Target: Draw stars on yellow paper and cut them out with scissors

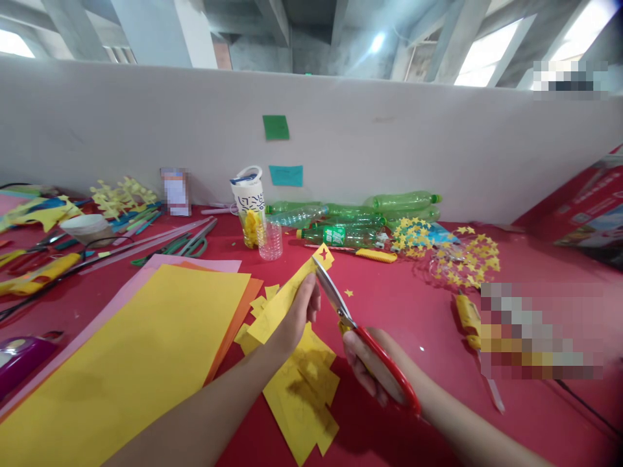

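Note:
My left hand (298,314) pinches a strip of yellow paper (278,308), which has a star-shaped hole near its far end. Red-handled scissors (389,370) are in my right hand (372,363), fingers wrapped round the handles. Their blades point away to the upper left, the tips at the strip just beyond my left fingers. A small yellow star (349,293) lies on the table right of the blades. Under my left hand is a pile of yellow paper pieces (304,389).
Sheets of coloured paper (160,324) lie at left. Behind are green plastic bottles (360,233), a clear plastic cup (270,241) and a yellow cutter (376,256). Star garlands (462,259) and a yellow glue gun (468,318) lie at right. A white partition (341,143) borders the red table.

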Motion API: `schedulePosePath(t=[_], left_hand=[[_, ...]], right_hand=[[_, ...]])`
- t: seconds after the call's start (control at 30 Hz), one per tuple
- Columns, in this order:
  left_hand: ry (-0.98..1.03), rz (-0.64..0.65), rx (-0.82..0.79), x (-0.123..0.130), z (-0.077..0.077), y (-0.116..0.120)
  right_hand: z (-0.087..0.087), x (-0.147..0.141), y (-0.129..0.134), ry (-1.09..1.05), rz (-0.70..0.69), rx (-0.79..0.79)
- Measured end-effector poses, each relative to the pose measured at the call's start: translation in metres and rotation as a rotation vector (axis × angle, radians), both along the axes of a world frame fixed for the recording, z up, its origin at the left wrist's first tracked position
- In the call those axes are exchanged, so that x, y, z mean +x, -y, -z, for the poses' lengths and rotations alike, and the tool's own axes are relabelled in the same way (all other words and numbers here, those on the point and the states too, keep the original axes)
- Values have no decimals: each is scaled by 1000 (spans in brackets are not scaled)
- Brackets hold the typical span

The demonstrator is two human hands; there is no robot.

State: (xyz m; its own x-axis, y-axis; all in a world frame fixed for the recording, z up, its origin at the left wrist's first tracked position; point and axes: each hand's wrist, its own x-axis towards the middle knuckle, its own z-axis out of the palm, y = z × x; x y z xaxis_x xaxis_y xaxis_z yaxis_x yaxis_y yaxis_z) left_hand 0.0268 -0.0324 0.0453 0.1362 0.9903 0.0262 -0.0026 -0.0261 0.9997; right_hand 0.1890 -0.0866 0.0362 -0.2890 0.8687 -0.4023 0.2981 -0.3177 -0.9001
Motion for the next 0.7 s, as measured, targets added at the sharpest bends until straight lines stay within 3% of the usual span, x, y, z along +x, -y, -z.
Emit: schedulePosePath(t=[0.13,0.27,0.5,0.7], left_hand=[[47,-22,-48,-3,-3,-2],[140,-127,64,-6,-3,-8],[163,-151,136,-14,-6,-19],[173,-126,118,-17,-14,-19]], right_hand=[[-1,1,-1,2,1,-2],[-3,1,-2,41,-6,14],[-8,1,-2,96,-28,-14],[-7,5,-3,63,-86,64]])
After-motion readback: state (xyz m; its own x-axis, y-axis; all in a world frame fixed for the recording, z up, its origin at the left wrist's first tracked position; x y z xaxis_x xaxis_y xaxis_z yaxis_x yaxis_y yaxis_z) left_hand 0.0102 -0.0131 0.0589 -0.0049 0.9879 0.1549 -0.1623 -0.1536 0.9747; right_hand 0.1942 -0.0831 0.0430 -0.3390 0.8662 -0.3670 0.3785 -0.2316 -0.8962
